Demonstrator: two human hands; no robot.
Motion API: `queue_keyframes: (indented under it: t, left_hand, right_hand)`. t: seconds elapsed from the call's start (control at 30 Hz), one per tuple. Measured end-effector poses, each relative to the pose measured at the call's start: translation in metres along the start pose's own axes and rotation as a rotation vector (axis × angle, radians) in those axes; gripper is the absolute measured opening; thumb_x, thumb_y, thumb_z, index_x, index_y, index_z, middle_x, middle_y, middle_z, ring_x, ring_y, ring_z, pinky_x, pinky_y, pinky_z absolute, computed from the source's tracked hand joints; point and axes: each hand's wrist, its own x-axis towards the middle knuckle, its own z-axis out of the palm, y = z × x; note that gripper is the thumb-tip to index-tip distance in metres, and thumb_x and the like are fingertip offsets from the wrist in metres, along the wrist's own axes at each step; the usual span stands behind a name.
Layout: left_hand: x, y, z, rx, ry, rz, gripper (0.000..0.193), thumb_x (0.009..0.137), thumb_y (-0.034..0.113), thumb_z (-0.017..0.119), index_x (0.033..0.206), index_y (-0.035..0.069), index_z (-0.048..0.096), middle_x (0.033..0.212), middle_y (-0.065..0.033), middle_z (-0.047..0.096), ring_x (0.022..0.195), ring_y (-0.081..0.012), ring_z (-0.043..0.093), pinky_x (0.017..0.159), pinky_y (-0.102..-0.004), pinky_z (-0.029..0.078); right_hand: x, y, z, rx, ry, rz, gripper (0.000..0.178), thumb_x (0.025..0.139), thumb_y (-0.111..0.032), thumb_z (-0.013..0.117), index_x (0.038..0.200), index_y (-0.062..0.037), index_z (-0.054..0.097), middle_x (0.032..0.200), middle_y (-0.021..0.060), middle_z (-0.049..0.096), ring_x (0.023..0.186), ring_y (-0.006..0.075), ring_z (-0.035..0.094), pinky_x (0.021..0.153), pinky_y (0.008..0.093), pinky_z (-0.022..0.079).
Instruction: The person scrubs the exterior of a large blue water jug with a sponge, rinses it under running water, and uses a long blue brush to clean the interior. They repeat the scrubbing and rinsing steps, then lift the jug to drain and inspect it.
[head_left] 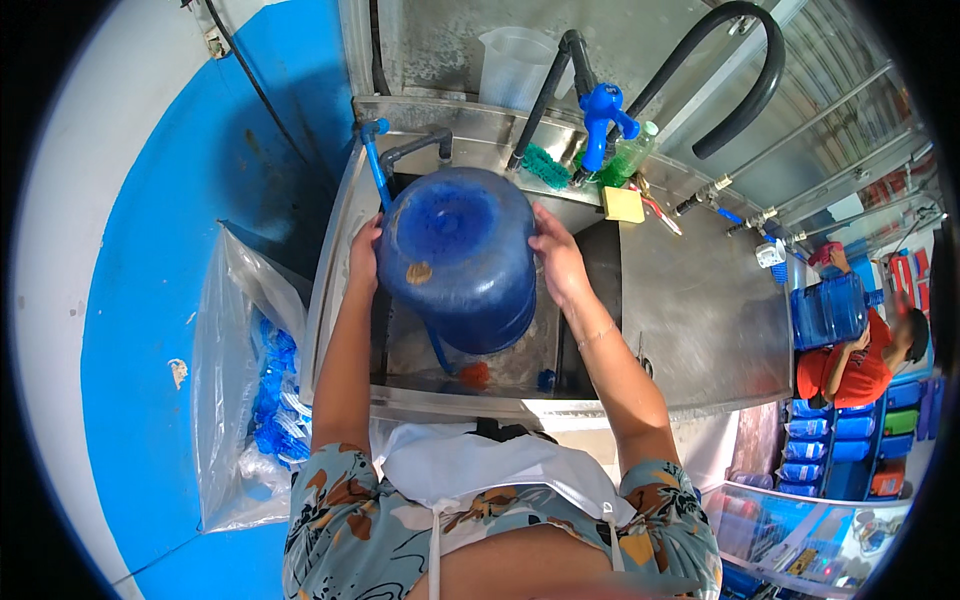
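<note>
A large blue water jug [480,270] stands bottom-up over the steel sink [420,365], its base facing me with a brownish patch on it. My left hand [368,255] grips its left side; the fingers are partly hidden behind the jug. On the opposite side, my right hand [560,258] presses against the wall of the jug, thumb toward me. The jug's neck is out of sight below. An orange-red brush-like piece [474,375] and a small blue piece [546,379] lie low in the sink.
Behind the sink are a blue-handled tap [604,118], a green scrubber [545,167], a green-liquid bottle [630,155], a yellow sponge [623,205] and a translucent pitcher [515,68]. A clear bag [225,400] with blue pieces stands left. Far right, a person [862,365] holds another jug [830,312].
</note>
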Motion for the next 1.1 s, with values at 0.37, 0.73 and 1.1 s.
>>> queue_keyframes:
  t: [0.37,0.73,1.1]
  left_hand:
    - [-0.112,-0.018,0.028,0.305,-0.098,0.059,0.052,0.075,0.017,0.061,0.125,0.001,0.064,0.100,-0.0055,0.065,0.091,-0.0147,0.059,0.085,-0.0262,0.045]
    - [-0.191,-0.019,0.146,0.889,-0.593,0.131,0.083,0.078,0.024,0.064,0.145,-0.011,0.029,0.095,-0.0188,0.059,0.083,-0.0320,0.061,0.076,-0.0385,0.050]
    - [-0.239,-0.043,0.148,0.548,-1.130,-0.143,0.041,0.082,0.004,0.055,0.122,-0.003,0.061,0.102,-0.0224,0.069,0.091,-0.0275,0.070,0.085,-0.0365,0.054]
  right_hand:
    - [-0.130,-0.008,-0.066,-0.049,0.161,0.292,0.057,0.094,-0.025,0.053,0.147,-0.0100,0.041,0.136,0.0122,0.052,0.122,0.0232,0.048,0.104,0.0445,0.035]
    - [-0.052,-0.020,-0.152,-1.026,0.298,0.184,0.069,0.097,-0.060,0.040,0.129,-0.0011,0.057,0.126,0.0267,0.059,0.125,0.0385,0.052,0.105,0.0406,0.038]
    - [-0.045,-0.054,-0.065,-1.366,-0.247,-0.251,0.033,0.080,-0.041,0.067,0.105,-0.0197,0.073,0.114,0.0096,0.062,0.116,0.0315,0.054,0.106,0.0544,0.032]
